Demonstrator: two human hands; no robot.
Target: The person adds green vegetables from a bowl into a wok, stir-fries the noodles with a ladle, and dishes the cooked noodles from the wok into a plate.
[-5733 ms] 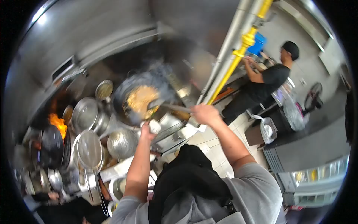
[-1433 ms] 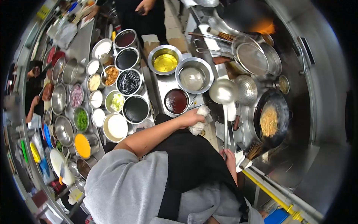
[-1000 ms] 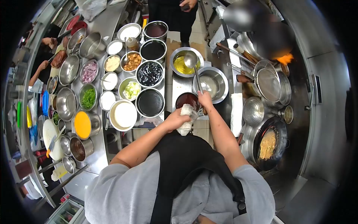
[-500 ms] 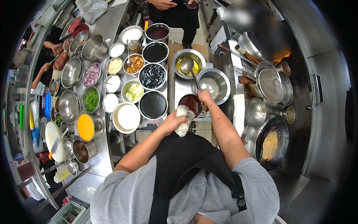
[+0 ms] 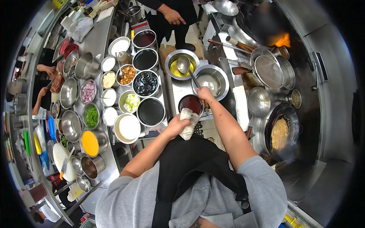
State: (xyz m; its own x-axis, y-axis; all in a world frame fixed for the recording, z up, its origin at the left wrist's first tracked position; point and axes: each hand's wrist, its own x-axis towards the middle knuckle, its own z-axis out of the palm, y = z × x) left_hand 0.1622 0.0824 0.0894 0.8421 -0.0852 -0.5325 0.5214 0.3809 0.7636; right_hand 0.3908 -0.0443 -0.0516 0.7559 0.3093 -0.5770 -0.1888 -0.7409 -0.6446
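My right hand (image 5: pixel 205 95) is closed round the handle of a metal ladle (image 5: pixel 183 65). The ladle's bowl rests in a pot of yellow oil (image 5: pixel 168 72), at its near-right part. Its shaft crosses the edge of a metal basin of clear liquid (image 5: pixel 225 84). In my left hand (image 5: pixel 177 125) a folded white cloth (image 5: pixel 187 131) is gripped, pressed at the near rim of a pot of dark red-brown sauce (image 5: pixel 190 103). The cloth covers part of that rim, and what lies beneath it is hidden.
On the left counter stand several pots of dark sauces (image 5: pixel 151 111), chopped ingredients and an orange liquid (image 5: pixel 90 143). Right, a wok (image 5: pixel 280 133) holds noodle-like food beside a perforated strainer (image 5: pixel 259 102). Flame (image 5: pixel 282 40) rises behind. A co-worker's hand (image 5: pixel 173 16) shows ahead.
The view has shifted, so the counter pots sit further left. My hands keep their grips on the ladle and cloth. The co-worker's hand ahead now hangs lower, and the flame appears larger.
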